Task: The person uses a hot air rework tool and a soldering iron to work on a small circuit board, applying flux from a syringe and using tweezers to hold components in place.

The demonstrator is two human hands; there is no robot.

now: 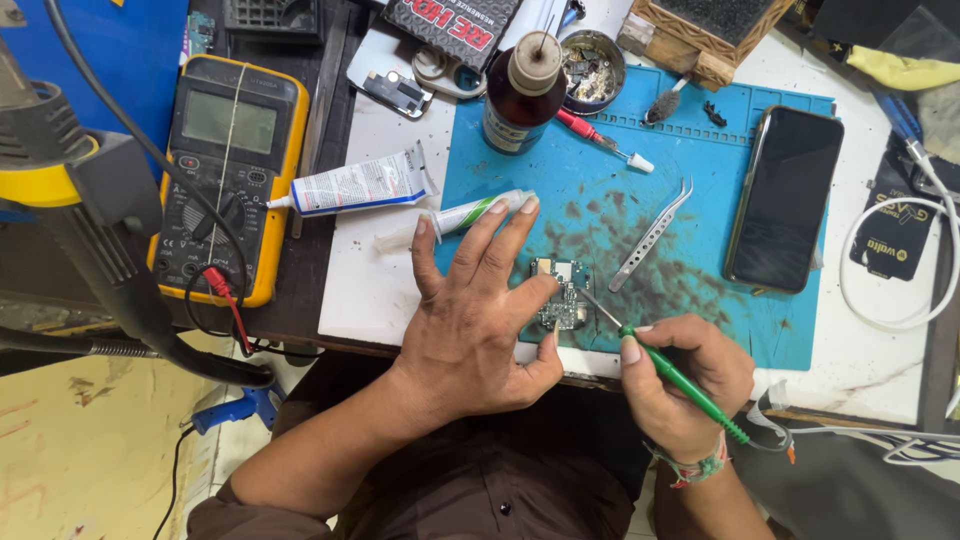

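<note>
A small green and silver phone circuit board (pixel 560 295) lies flat on the blue silicone work mat (pixel 800 330), near the mat's front edge and close to the person's body, and everything here turns on how it sits between the two hands. The left hand (pixel 475 320) rests palm down with its fingers spread, the thumb side touching the board's left edge; its grip is wide and flat, pressing rather than closing round anything. The right hand (pixel 685 385) is closed in a pencil-style grip on a slim green-handled probe with a thin metal tip (pixel 675 375). The probe's long axis runs on a diagonal, from the handle low at the right up and leftward to its tip, which meets the board's right edge; so the board lies up and to the left of the right hand's grip, just beyond the tip, and the left hand is the nearer of the two to it. Further back on the mat, well apart from the board, lie curved silver metal tweezers (pixel 652 235), a dark smartphone face up (pixel 785 200), and a brown glass bottle with a needle cap (pixel 520 95). Off the mat on the counter lie a white adhesive tube (pixel 355 185) and a yellow-cased digital multimeter (pixel 230 170).
</note>
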